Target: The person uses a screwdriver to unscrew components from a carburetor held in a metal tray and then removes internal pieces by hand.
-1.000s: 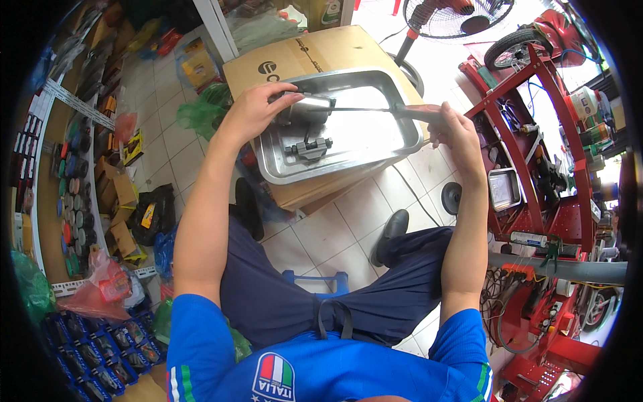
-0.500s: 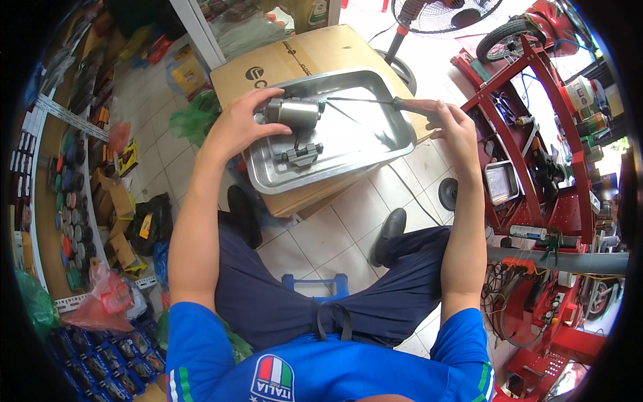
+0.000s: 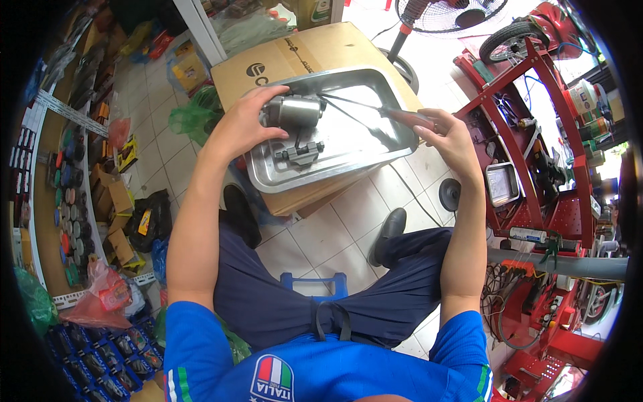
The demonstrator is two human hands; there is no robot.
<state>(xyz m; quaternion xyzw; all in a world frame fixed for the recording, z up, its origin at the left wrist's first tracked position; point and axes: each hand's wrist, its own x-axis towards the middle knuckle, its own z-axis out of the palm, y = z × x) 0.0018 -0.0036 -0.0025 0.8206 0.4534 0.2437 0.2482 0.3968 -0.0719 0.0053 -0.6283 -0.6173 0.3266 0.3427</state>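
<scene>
A silver cylindrical motor [image 3: 299,112] lies on its side in a shallow metal tray [image 3: 264,184]. My left hand [image 3: 249,115] grips its left end, thumb on the near side and fingers on the far side. My right hand [image 3: 447,137] holds a screwdriver [image 3: 404,117] by its reddish handle, thumb and fingers closed on it. Its thin dark shaft slants up and left, with the tip at the motor's right end; I cannot tell whether it sits in a screw. Closer to me in the tray is a small metal tool or fitting [image 3: 301,155] of unclear kind.
The tray rests on a cardboard box [image 3: 234,74]. A standing fan [image 3: 455,17] is behind it on the right. A red tool rack [image 3: 562,214] fills the right side; shelves of goods [image 3: 74,201] line the left. A blue stool [image 3: 315,280] shows between my legs.
The screwdriver's handle has swung down toward me, so its shaft slants more. My right hand has shifted its grip, with the thumb now along the handle. My left hand stays on the motor.
</scene>
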